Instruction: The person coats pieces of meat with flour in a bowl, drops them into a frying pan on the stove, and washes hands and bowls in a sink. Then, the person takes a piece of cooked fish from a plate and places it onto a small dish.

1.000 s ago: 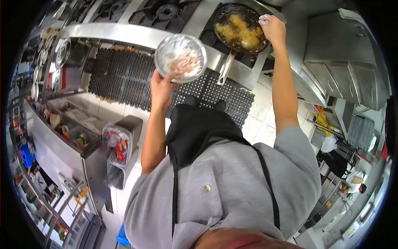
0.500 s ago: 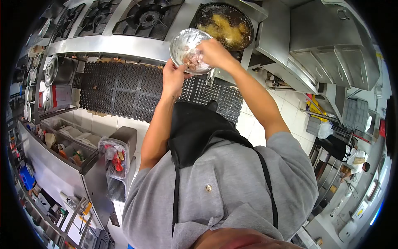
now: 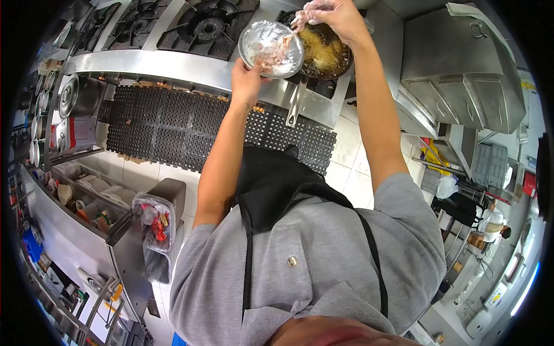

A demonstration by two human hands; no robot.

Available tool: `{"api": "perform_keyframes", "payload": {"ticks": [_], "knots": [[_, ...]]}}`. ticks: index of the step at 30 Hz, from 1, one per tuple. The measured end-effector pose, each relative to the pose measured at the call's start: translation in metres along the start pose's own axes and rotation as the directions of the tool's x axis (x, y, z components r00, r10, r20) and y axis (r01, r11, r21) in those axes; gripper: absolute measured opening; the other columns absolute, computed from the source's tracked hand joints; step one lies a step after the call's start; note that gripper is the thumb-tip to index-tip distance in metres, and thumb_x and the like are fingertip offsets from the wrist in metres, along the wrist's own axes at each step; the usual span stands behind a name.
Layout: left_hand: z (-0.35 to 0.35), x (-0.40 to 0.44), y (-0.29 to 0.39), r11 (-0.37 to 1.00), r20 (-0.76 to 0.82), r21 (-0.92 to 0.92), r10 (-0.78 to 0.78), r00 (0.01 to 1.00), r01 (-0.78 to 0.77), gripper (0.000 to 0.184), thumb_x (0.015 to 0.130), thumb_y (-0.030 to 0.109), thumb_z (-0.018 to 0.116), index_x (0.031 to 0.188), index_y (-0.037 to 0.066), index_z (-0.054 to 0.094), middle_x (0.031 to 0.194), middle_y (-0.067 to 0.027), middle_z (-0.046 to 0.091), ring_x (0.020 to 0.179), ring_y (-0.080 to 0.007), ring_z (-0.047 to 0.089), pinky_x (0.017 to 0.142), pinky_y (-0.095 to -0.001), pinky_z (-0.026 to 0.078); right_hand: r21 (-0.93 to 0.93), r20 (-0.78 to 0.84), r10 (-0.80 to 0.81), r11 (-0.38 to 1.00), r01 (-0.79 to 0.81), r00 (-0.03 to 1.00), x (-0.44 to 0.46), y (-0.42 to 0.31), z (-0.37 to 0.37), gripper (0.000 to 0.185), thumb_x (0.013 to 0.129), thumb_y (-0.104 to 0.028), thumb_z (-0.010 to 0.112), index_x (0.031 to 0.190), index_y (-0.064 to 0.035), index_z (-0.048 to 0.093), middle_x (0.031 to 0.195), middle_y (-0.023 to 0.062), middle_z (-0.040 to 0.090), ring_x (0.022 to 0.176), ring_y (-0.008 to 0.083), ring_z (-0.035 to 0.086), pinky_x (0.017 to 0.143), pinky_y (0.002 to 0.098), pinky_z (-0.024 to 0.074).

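Note:
My left hand [image 3: 246, 83] grips the near edge of a metal bowl [image 3: 244, 49]. Inside are white flour and pinkish raw meat pieces [image 3: 271, 59]. My right hand [image 3: 333, 17], its fingertips coated in flour, is raised over the far side of a frying pan [image 3: 346, 64]. Pinched in those fingers is a floured strip of meat [image 3: 298, 23], hanging near the bowl's right edge. Golden food [image 3: 317, 51] sits in dark, bubbling oil in the pan. The bowl covers part of the pan's left side.
Black gas burners [image 3: 209, 27] line the stove to the left. The pan's long handle [image 3: 297, 102] juts toward me over the stove front. A rubber mat [image 3: 173, 124] covers the floor. Steel cabinets [image 3: 461, 69] stand right; a lined bin [image 3: 156, 230] stands left. Another person [image 3: 493, 224] is far right.
My right hand has come out of the bowl with a strip of meat and moved up and right over the pan. The bowl has shifted slightly up and right, uncovering more of the pan's handle.

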State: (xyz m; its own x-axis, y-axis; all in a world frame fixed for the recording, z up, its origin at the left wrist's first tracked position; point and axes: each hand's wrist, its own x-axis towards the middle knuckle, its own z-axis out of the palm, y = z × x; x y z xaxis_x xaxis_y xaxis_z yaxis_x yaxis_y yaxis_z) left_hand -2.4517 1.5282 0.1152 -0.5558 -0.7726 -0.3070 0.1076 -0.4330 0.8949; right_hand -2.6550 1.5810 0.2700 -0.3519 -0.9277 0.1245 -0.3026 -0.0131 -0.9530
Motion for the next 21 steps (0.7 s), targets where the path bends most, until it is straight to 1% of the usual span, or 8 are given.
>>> {"api": "perform_keyframes", "payload": {"ticks": [1, 5, 8, 12, 15, 17, 18, 21], "knots": [[-0.003, 0.003, -0.002, 1.0, -0.033, 0.011, 0.002, 0.999, -0.002, 0.021, 0.092, 0.007, 0.054, 0.109, -0.004, 0.051, 0.097, -0.0116, 0.06, 0.08, -0.0194, 0.064, 0.061, -0.0302, 0.058, 0.128, 0.024, -0.02, 0.992, 0.017, 1.0, 0.003, 0.0, -0.003, 0.011, 0.072, 0.003, 0.062, 0.08, 0.0085, 0.066, 0.077, 0.0154, 0.068, 0.069, 0.0206, 0.066, 0.065, 0.03, 0.0523], [-0.012, 0.019, -0.007, 1.0, -0.029, 0.006, -0.007, 1.0, 0.007, 0.02, 0.092, 0.008, 0.054, 0.108, -0.004, 0.052, 0.097, -0.0123, 0.061, 0.079, -0.0189, 0.064, 0.06, -0.0297, 0.058, 0.139, -0.023, 0.002, 0.99, 0.001, 1.0, 0.015, -0.013, -0.006, 0.009, 0.073, 0.003, 0.062, 0.08, 0.0086, 0.065, 0.076, 0.0173, 0.068, 0.069, 0.0235, 0.067, 0.063, 0.0301, 0.0521], [-0.009, 0.028, -0.009, 1.0, -0.029, 0.017, -0.01, 1.0, 0.011, 0.025, 0.092, 0.01, 0.057, 0.112, -0.003, 0.051, 0.102, -0.013, 0.062, 0.088, -0.0212, 0.066, 0.069, -0.033, 0.058, 0.235, 0.098, -0.045, 0.972, 0.021, 0.994, 0.02, -0.022, -0.006, 0.007, 0.076, 0.001, 0.062, 0.077, 0.0075, 0.065, 0.075, 0.018, 0.068, 0.068, 0.0249, 0.068, 0.061, 0.0288, 0.0514], [-0.018, 0.027, -0.007, 1.0, -0.046, 0.002, 0.013, 0.999, -0.013, 0.024, 0.092, 0.011, 0.058, 0.11, -0.004, 0.051, 0.101, -0.0132, 0.062, 0.084, -0.0201, 0.066, 0.066, -0.0317, 0.058, 0.173, 0.032, 0.045, 0.984, -0.05, 0.998, 0.035, -0.002, -0.012, 0.006, 0.075, 0.001, 0.062, 0.076, 0.0067, 0.065, 0.073, 0.0171, 0.067, 0.066, 0.0236, 0.067, 0.061, 0.0283, 0.0509], [-0.037, 0.007, -0.001, 0.999, -0.087, -0.036, 0.009, 0.996, -0.012, 0.023, 0.092, 0.011, 0.058, 0.11, -0.004, 0.052, 0.099, -0.0126, 0.062, 0.082, -0.0181, 0.065, 0.062, -0.0296, 0.057, -0.184, -0.009, 0.106, 0.977, -0.105, 0.994, 0.046, 0.043, -0.009, 0.004, 0.077, 0.003, 0.062, 0.075, 0.0047, 0.065, 0.072, 0.0116, 0.067, 0.062, 0.0156, 0.064, 0.06, 0.0269, 0.0496], [-0.05, -0.006, 0.001, 0.999, -0.151, -0.038, 0.027, 0.988, -0.033, 0.023, 0.091, 0.01, 0.058, 0.11, -0.003, 0.053, 0.1, -0.0118, 0.062, 0.081, -0.0178, 0.065, 0.062, -0.0289, 0.057, -0.482, -0.02, 0.169, 0.862, -0.158, 0.985, 0.059, 0.103, -0.008, 0.01, 0.077, -0.001, 0.064, 0.085, 0.003, 0.067, 0.072, 0.0102, 0.069, 0.067, 0.0144, 0.067, 0.067, 0.0255, 0.0527], [-0.059, -0.01, -0.002, 1.0, -0.176, -0.01, 0.021, 0.984, -0.023, 0.023, 0.091, 0.007, 0.058, 0.111, -0.002, 0.052, 0.1, -0.0111, 0.062, 0.081, -0.0175, 0.065, 0.062, -0.0282, 0.057, -0.599, -0.04, 0.096, 0.794, -0.101, 0.995, 0.06, 0.121, -0.004, 0.006, 0.077, -0.001, 0.064, 0.081, -0.0003, 0.068, 0.068, 0.0104, 0.068, 0.062, 0.0146, 0.067, 0.064, 0.028, 0.0532], [-0.075, -0.027, -0.005, 0.999, -0.216, -0.023, 0.034, 0.976, -0.04, 0.022, 0.09, 0.004, 0.056, 0.111, -0.002, 0.052, 0.101, -0.0113, 0.061, 0.081, -0.0177, 0.065, 0.062, -0.0284, 0.057, -0.679, -0.017, 0.248, 0.708, -0.193, 0.969, 0.07, 0.158, 0.006, 0.008, 0.074, -0.008, 0.071, 0.076, -0.0021, 0.065, 0.071, 0.011, 0.069, 0.066, 0.0211, 0.069, 0.067, 0.0331, 0.054]]}}
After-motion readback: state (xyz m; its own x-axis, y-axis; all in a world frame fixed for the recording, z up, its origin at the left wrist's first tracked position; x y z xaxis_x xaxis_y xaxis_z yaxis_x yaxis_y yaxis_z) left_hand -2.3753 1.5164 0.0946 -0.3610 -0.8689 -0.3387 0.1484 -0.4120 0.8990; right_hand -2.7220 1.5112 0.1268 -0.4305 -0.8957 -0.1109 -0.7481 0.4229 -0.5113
